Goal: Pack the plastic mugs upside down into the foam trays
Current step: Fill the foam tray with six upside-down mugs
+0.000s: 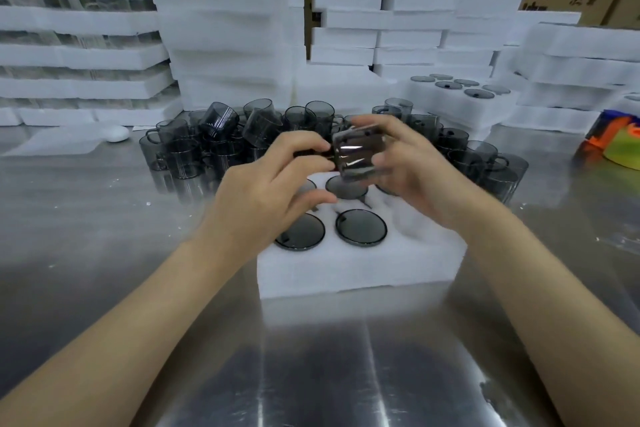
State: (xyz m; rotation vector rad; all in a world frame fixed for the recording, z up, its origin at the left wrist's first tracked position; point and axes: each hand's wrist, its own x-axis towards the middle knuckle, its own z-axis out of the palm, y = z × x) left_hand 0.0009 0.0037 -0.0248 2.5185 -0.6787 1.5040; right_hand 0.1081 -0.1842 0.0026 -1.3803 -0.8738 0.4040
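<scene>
Over my white foam tray (360,270), partly filled, my left hand (266,198) pinches and my right hand (408,177) grips one smoky grey plastic mug (356,158), tilted; a slippery wall could let it drop onto the loose mug pile (207,142) beyond.

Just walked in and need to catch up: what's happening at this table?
A person holds a grey mug in both hands, left hand and right hand, above a foam tray on the metal table. Several packed mugs already sit upside down in its holes. A pile of loose mugs waits behind it.
</scene>
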